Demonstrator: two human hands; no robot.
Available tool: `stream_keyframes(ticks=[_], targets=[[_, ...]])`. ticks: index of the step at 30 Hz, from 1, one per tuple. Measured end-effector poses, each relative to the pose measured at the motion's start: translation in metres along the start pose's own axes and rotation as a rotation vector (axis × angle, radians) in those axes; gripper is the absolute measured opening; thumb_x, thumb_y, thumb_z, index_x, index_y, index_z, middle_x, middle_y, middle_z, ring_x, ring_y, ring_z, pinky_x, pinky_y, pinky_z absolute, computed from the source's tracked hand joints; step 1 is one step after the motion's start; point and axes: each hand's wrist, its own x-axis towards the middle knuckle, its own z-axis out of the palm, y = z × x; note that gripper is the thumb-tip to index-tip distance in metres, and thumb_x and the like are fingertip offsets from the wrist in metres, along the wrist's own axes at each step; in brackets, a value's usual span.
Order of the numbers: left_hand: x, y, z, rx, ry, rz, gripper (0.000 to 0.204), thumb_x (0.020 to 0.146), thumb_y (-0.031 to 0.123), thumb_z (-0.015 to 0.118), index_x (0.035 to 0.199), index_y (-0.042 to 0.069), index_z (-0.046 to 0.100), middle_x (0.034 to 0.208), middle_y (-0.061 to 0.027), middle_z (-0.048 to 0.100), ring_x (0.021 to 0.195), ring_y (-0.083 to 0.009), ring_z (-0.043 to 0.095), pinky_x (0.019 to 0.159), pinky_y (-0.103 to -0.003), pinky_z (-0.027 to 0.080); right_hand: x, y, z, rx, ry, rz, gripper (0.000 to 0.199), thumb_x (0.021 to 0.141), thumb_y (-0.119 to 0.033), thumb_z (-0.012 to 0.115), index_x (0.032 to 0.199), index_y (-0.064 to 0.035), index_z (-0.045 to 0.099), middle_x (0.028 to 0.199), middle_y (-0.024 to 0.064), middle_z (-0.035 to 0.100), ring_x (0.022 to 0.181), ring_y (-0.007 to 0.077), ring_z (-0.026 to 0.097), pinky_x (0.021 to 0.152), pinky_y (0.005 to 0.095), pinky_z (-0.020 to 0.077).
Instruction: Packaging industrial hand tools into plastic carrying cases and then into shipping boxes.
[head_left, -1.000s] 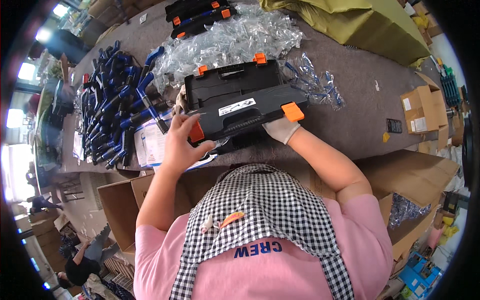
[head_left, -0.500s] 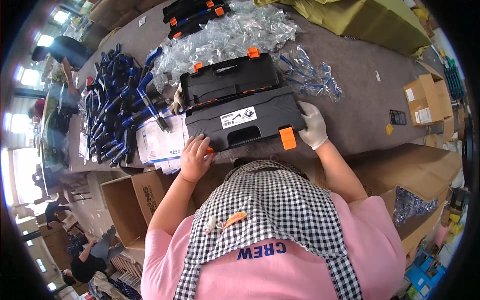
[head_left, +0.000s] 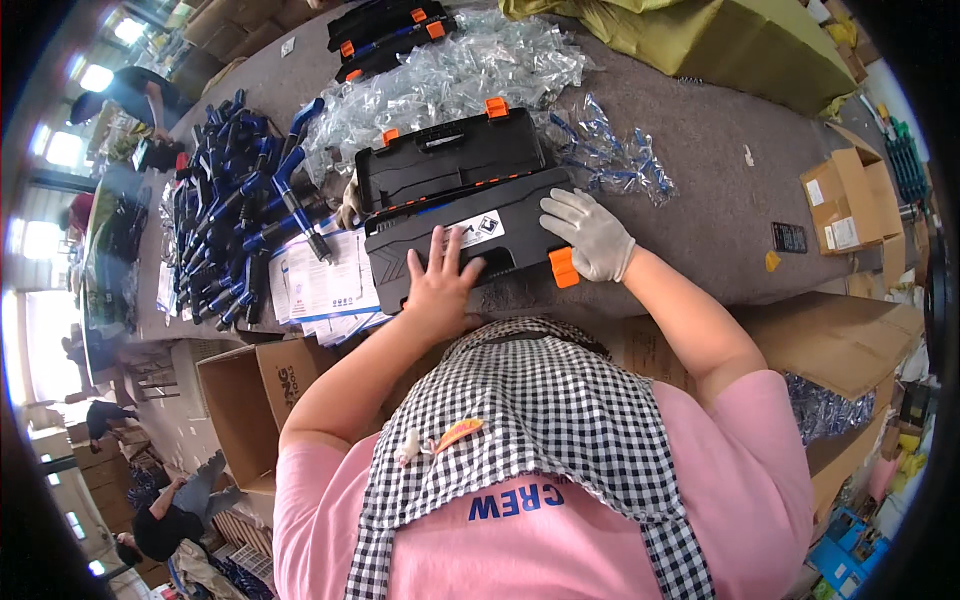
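Note:
In front of me lies a black plastic case [head_left: 415, 262] with a white label and an orange latch [head_left: 563, 268] on its near edge. Directly behind it, a raised black case part [head_left: 450, 160] has two orange latches on its far edge; I cannot tell whether the two are one case. My bare left hand [head_left: 440, 290] lies with fingers spread on the near case, over part of the label and handle. My right hand [head_left: 588, 235], in a whitish glove, rests flat on the right end of that case, fingers extended. Both palms face down.
Blue-and-black tools [head_left: 225, 215] are piled at left, beside printed sheets [head_left: 325, 275] and a glove [head_left: 348, 205]. Clear plastic bags [head_left: 450, 75] and bagged blue parts [head_left: 610, 150] lie behind. A phone [head_left: 789, 237] and carton [head_left: 845, 200] are at right; people stand far left.
My left hand has moved from the case's near-left corner onto its top, fingers spreading. My right hand has slid from its right end onto the upper surface. The case has shifted slightly left.

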Motion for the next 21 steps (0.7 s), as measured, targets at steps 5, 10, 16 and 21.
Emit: stream_keyframes(ticks=[5,10,16,21], targets=[[0.033,0.0,0.042,0.173,0.316,0.127,0.044,0.087,0.018,0.056,0.13,0.023,0.052,0.147,-0.0278,0.036,0.133,-0.0522,0.035,0.102,-0.064,0.036,0.0,0.007,-0.016,-0.011,-0.097,-0.094,0.068,0.066,-0.029,0.069,0.128,-0.0047,0.055,0.139,0.0178,0.047,0.134,0.0357,0.04,0.11,0.0545,0.0348],[0.029,-0.031,-0.006,0.002,0.435,0.149,0.046,0.077,0.011,0.061,0.123,0.012,0.055,0.124,-0.0203,0.059,0.105,-0.0342,0.063,0.082,-0.044,0.054,0.034,-0.005,-0.046,-0.061,0.045,-0.232,0.079,0.059,-0.034,0.083,0.128,-0.0082,0.054,0.129,0.012,0.051,0.119,0.032,0.051,0.102,0.0495,0.0422],[0.039,-0.087,-0.056,-0.185,0.218,-0.052,0.067,0.07,0.033,0.077,0.129,0.009,0.057,0.112,-0.0145,0.066,0.105,-0.0329,0.061,0.09,-0.044,0.05,0.087,0.007,-0.061,0.099,-0.071,-0.03,0.059,0.064,-0.018,0.079,0.12,-0.013,0.063,0.119,0.0112,0.062,0.107,0.0319,0.059,0.093,0.0371,0.0492],[0.002,-0.137,-0.045,-0.347,0.181,-0.15,0.081,0.053,0.028,0.089,0.124,0.005,0.057,0.113,-0.0124,0.06,0.113,-0.0322,0.055,0.1,-0.04,0.044,0.09,0.038,-0.022,0.617,0.089,0.179,0.04,0.069,-0.012,0.081,0.108,-0.0069,0.07,0.12,0.0125,0.064,0.111,0.0296,0.06,0.098,0.035,0.0467]])
